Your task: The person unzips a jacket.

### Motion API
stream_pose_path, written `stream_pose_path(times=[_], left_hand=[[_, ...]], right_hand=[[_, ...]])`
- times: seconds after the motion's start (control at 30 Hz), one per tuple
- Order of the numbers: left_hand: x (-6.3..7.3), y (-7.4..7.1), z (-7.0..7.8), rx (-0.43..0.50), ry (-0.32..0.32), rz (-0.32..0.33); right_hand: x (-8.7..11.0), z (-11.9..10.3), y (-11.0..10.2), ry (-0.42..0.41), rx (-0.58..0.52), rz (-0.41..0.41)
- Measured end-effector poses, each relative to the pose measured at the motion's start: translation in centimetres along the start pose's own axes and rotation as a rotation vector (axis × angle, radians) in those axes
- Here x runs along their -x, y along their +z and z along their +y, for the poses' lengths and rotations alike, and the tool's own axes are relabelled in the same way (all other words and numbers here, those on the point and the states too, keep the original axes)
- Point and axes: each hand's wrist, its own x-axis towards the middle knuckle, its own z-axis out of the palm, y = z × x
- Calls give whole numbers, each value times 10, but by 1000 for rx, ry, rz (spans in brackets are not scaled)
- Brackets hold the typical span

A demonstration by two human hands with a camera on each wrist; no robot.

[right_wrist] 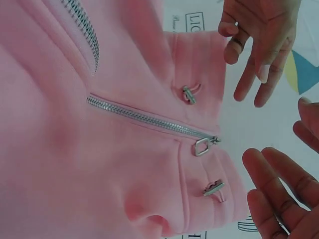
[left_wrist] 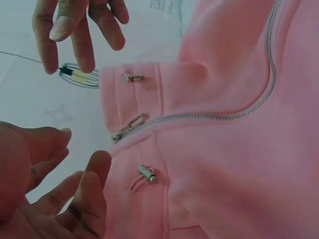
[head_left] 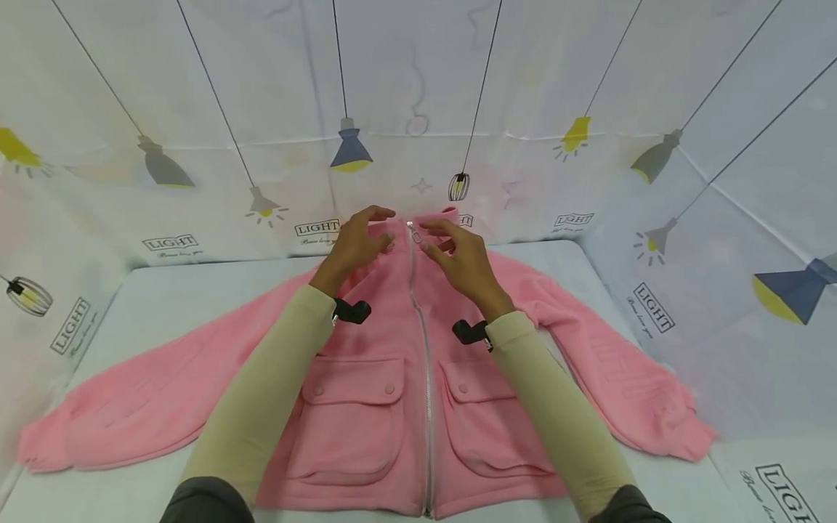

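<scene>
A pink jacket (head_left: 379, 330) lies front up with its sleeves spread. Its silver zipper (head_left: 427, 378) is closed from the hem up to the collar. The ring-shaped zipper pull (right_wrist: 202, 147) hangs at the collar top, with a metal cord toggle (left_wrist: 147, 173) on either side. My left hand (head_left: 358, 241) hovers by the left side of the collar, fingers loosely bent and holding nothing. Across the zipper my right hand (head_left: 466, 263) is held in a similar way, fingers spread and apart from the cloth in the right wrist view.
The jacket lies on a white table (head_left: 196, 283). Lamp-printed white cloth (head_left: 418, 87) rises behind and at the sides. Two flap pockets (head_left: 353, 421) sit on the jacket front. Black wrist camera mounts (head_left: 353, 311) hang below my wrists.
</scene>
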Motion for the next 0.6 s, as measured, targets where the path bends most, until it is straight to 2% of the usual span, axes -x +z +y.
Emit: stream_pose_path(times=[0.2,0.6], left_hand=[[-15,3,-3,-63,2,-43],[-25,7,0,-8,-42,-136]], right_hand=[[-7,5,5,25,-4,-10],[-13,14,11,49,-14,-16]])
